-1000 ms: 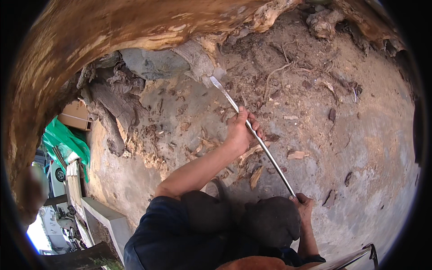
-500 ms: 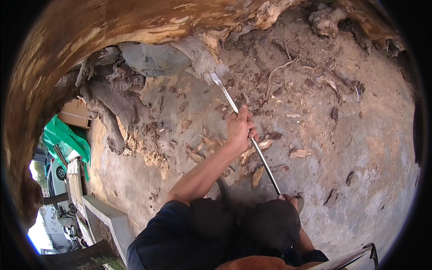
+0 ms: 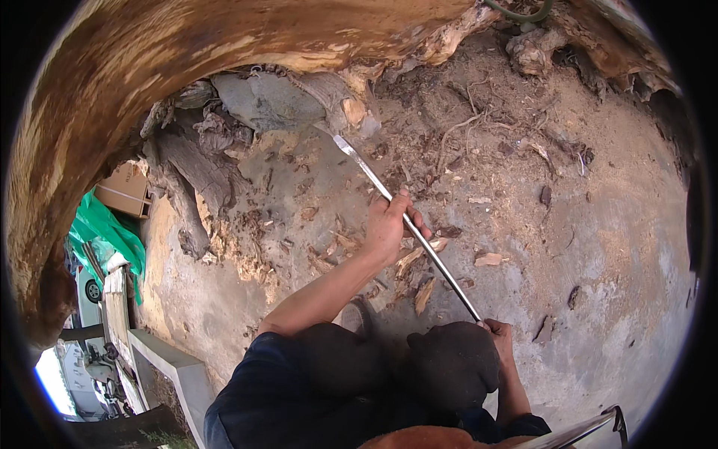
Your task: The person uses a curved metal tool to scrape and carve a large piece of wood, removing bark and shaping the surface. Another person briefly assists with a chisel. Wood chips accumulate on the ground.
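Note:
My left hand (image 3: 389, 224) is wrapped round the middle of a long, shiny steel chisel bar (image 3: 447, 275). Close to my knees, my right hand (image 3: 499, 338) grips its near end. The bar slants away to the upper left, and its flat blade ends just short of a gnarled root stub (image 3: 329, 91). A pale, freshly cut face shows on the end of that stub. Beside it, a grey stone (image 3: 265, 103) sits under the large curved wooden trunk (image 3: 247, 34). The finger ends of my right hand are partly hidden.
Wood chips (image 3: 490, 259) and bark pieces lie scattered over the concrete ground (image 3: 598, 299). Thin roots (image 3: 456, 135) and loose soil spread at the far right. Thick twisted roots (image 3: 191, 168), a cardboard box (image 3: 123, 191), green sheeting (image 3: 112, 232) and a concrete kerb (image 3: 168, 352) stand at left.
The chisel bar's blade has drawn back from the root stub toward the lower left, uncovering its pale cut end. My right hand has moved slightly right. Both hands keep their hold.

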Motion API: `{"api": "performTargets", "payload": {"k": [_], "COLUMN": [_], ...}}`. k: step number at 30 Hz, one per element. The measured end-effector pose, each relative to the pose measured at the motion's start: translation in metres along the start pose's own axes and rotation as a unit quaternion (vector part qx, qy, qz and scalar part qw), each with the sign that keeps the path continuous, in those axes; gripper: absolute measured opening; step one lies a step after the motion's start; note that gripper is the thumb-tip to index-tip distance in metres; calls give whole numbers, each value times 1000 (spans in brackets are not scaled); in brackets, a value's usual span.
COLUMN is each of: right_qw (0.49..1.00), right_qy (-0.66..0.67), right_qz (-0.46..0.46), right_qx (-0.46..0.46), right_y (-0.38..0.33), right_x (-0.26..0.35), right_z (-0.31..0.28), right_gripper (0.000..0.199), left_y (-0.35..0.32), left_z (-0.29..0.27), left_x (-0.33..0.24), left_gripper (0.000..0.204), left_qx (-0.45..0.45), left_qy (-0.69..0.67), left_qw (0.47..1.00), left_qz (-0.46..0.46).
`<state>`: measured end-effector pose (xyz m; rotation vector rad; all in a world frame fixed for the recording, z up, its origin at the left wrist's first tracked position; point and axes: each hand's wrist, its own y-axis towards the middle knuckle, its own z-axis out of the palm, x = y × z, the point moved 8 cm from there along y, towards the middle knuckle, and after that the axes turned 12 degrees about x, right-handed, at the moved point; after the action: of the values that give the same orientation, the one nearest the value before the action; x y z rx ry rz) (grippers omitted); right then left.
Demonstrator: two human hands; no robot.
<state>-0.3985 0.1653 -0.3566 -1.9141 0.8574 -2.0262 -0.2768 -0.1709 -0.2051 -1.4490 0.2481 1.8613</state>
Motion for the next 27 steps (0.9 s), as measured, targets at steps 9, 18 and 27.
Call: {"api": "performTargets", "payload": {"k": [9,18,27], "right_qw": [997,997,990], "right_qy": [53,-32,-92], "right_qz": [-30,6,-45], "right_qx": [-40,-63,-95], "right_y": [-17,-26,4], "right_x": [13,42,27], "right_z": [8,-8,-17], "right_gripper": [43,47,37], "left_y": [22,37,52], "left_z": [14,4,5], "left_x": [7,16,17], "left_gripper": [36,43,40], "left_qx": [46,54,-5], "left_qy": [-6,-141,-97], "left_qw": [999,988,995], "left_qz": [-28,-16,10]}}
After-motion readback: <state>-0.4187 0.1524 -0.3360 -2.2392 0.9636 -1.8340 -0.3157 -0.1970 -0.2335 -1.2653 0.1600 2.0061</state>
